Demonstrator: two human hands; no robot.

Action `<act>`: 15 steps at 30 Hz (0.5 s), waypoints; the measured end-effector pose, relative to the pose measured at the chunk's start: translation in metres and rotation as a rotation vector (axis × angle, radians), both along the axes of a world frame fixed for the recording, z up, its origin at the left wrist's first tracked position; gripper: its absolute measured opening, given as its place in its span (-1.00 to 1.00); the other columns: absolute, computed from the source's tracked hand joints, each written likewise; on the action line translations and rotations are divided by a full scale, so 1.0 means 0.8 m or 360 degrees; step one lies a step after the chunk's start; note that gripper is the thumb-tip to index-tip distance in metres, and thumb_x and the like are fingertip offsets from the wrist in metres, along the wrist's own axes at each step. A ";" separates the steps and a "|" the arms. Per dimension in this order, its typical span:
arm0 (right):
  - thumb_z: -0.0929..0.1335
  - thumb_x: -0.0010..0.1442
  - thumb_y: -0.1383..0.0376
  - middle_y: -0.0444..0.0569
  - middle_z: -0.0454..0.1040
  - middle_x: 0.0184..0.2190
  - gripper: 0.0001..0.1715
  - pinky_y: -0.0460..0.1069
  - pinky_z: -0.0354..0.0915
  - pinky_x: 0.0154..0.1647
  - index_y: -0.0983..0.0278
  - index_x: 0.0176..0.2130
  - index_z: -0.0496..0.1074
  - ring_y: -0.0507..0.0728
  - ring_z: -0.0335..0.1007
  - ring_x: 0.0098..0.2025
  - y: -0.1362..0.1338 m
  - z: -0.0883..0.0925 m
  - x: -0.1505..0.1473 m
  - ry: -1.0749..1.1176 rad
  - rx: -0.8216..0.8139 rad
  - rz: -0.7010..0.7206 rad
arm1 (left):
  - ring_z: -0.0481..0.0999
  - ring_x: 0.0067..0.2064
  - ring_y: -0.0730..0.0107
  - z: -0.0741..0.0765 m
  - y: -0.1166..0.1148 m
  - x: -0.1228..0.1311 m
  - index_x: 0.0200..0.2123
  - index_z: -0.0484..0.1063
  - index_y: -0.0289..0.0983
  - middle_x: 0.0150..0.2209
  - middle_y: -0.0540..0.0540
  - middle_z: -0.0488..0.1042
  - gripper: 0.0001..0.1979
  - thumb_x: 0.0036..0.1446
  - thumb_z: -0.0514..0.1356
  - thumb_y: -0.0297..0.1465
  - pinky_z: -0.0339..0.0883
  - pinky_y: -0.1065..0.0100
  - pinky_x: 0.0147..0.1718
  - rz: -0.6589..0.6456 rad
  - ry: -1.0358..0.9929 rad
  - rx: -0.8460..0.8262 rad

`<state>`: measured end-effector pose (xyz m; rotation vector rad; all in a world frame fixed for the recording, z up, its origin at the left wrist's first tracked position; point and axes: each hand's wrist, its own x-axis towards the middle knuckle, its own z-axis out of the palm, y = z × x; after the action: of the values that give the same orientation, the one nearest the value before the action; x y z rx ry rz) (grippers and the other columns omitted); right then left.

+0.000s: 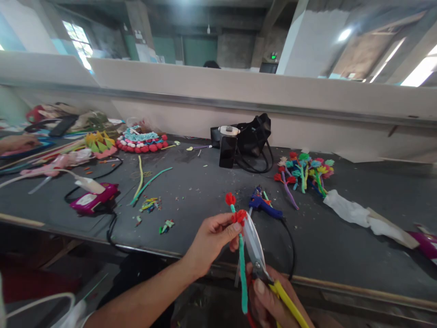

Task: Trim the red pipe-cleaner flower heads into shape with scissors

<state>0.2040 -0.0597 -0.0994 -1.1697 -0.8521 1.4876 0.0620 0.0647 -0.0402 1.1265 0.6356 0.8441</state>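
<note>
My left hand [213, 239] pinches a teal pipe-cleaner stem [242, 273] just below its red tufts [239, 216]; a second red tuft [230, 198] sticks up above. My right hand [273, 303], low at the frame's bottom edge, grips scissors with yellow handles [288, 303]. Their metal blades [253, 243] are parted and lie against the stem near the red tufts. Both hands hover over the near edge of the dark work table [205, 182].
A blue glue gun [264, 206] with a black cord lies just beyond the hands. Finished pipe-cleaner flowers [305, 171] lie at right, with white cloth [358, 214] beside them. A pink glue gun [92, 200], a phone [228, 151], a black bag [254, 134] and a red-and-blue wreath [140, 140] lie farther back.
</note>
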 end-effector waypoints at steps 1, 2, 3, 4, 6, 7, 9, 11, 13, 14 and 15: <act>0.41 0.11 -0.21 -0.30 0.20 -0.76 -0.33 -0.16 0.01 -0.68 0.32 -0.17 0.43 -0.09 0.03 -0.74 0.000 0.001 -0.001 -0.0009 0.0021 0.0004 | 0.31 -0.52 0.53 0.000 0.000 0.000 -0.26 0.56 -0.37 -0.56 0.03 0.36 -0.67 0.14 0.33 -0.18 0.22 0.43 -0.46 -0.0007 -0.0005 0.0007; 0.41 0.11 -0.22 -0.29 0.20 -0.76 -0.33 -0.16 0.01 -0.68 0.32 -0.18 0.43 -0.09 0.04 -0.74 0.001 0.003 -0.001 -0.0025 0.0029 0.0009 | 0.30 -0.52 0.53 -0.001 0.000 0.000 -0.26 0.56 -0.37 -0.56 0.03 0.36 -0.67 0.14 0.32 -0.18 0.21 0.43 -0.46 -0.0008 0.0001 0.0016; 0.40 0.11 -0.23 -0.29 0.20 -0.76 -0.32 -0.16 0.02 -0.68 0.32 -0.18 0.43 -0.08 0.04 -0.74 0.001 0.006 -0.002 -0.0042 0.0027 0.0011 | 0.30 -0.52 0.53 -0.001 0.000 0.000 -0.26 0.56 -0.38 -0.57 0.03 0.36 -0.67 0.15 0.32 -0.18 0.21 0.43 -0.46 -0.0004 0.0014 0.0027; 0.40 0.10 -0.24 -0.29 0.20 -0.76 -0.31 -0.15 0.03 -0.68 0.32 -0.19 0.44 -0.08 0.05 -0.74 0.002 0.009 -0.002 -0.0058 0.0018 0.0009 | 0.30 -0.52 0.53 0.000 0.000 0.000 -0.27 0.56 -0.38 -0.57 0.03 0.35 -0.67 0.15 0.32 -0.17 0.20 0.43 -0.46 0.0003 0.0030 0.0036; 0.39 0.08 -0.26 -0.29 0.19 -0.75 -0.29 -0.15 0.04 -0.68 0.31 -0.20 0.44 -0.08 0.04 -0.73 0.003 0.014 -0.003 -0.0064 -0.0006 -0.0002 | 0.29 -0.51 0.52 0.000 0.000 0.001 -0.30 0.56 -0.38 -0.57 0.03 0.35 -0.67 0.14 0.33 -0.17 0.19 0.42 -0.45 0.0004 0.0062 0.0055; 0.39 0.08 -0.26 -0.28 0.20 -0.75 -0.29 -0.15 0.05 -0.68 0.32 -0.20 0.43 -0.08 0.04 -0.73 0.003 0.015 -0.004 -0.0056 -0.0014 -0.0011 | 0.29 -0.51 0.52 0.000 -0.001 0.001 -0.31 0.56 -0.38 -0.57 0.03 0.35 -0.67 0.14 0.32 -0.17 0.19 0.42 -0.45 0.0001 0.0075 0.0064; 0.39 0.09 -0.26 -0.28 0.20 -0.74 -0.29 -0.15 0.03 -0.69 0.32 -0.20 0.43 -0.09 0.01 -0.72 0.003 0.017 -0.006 -0.0027 -0.0030 -0.0024 | 0.29 -0.51 0.51 0.000 -0.002 0.002 -0.33 0.55 -0.37 -0.57 0.02 0.35 -0.68 0.15 0.32 -0.17 0.18 0.42 -0.44 -0.0010 0.0082 0.0082; 0.40 0.08 -0.26 -0.27 0.20 -0.74 -0.29 -0.15 0.04 -0.69 0.32 -0.20 0.45 -0.09 0.01 -0.72 0.002 0.018 -0.010 -0.0002 -0.0035 -0.0060 | 0.29 -0.50 0.51 -0.001 -0.004 0.003 -0.33 0.55 -0.37 -0.56 0.02 0.35 -0.68 0.17 0.30 -0.17 0.18 0.42 -0.43 -0.0016 0.0054 0.0084; 0.40 0.08 -0.25 -0.25 0.23 -0.74 -0.31 -0.13 0.09 -0.69 0.31 -0.21 0.48 -0.06 0.07 -0.72 0.001 0.017 -0.014 -0.0015 -0.0010 -0.0127 | 0.28 -0.49 0.50 -0.002 -0.006 0.005 -0.33 0.54 -0.36 -0.56 0.02 0.35 -0.69 0.18 0.30 -0.18 0.18 0.41 -0.42 -0.0025 0.0007 0.0059; 0.40 0.09 -0.25 -0.23 0.24 -0.74 -0.32 -0.12 0.11 -0.69 0.30 -0.21 0.49 -0.04 0.10 -0.71 -0.001 0.017 -0.016 -0.0038 0.0000 -0.0157 | 0.28 -0.49 0.50 -0.003 -0.006 0.005 -0.33 0.53 -0.36 -0.55 0.02 0.35 -0.69 0.19 0.29 -0.18 0.18 0.41 -0.42 -0.0025 -0.0013 0.0044; 0.39 0.09 -0.25 -0.22 0.26 -0.74 -0.33 -0.12 0.12 -0.69 0.29 -0.20 0.50 -0.03 0.13 -0.71 -0.002 0.016 -0.018 -0.0060 0.0001 -0.0180 | 0.28 -0.48 0.50 -0.004 -0.007 0.006 -0.33 0.53 -0.35 -0.55 0.02 0.35 -0.70 0.19 0.29 -0.19 0.19 0.41 -0.41 -0.0020 -0.0028 0.0029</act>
<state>0.1895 -0.0609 -0.0864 -1.2286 -0.7983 1.3773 0.0664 0.0590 -0.0433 1.1370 0.6066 0.8496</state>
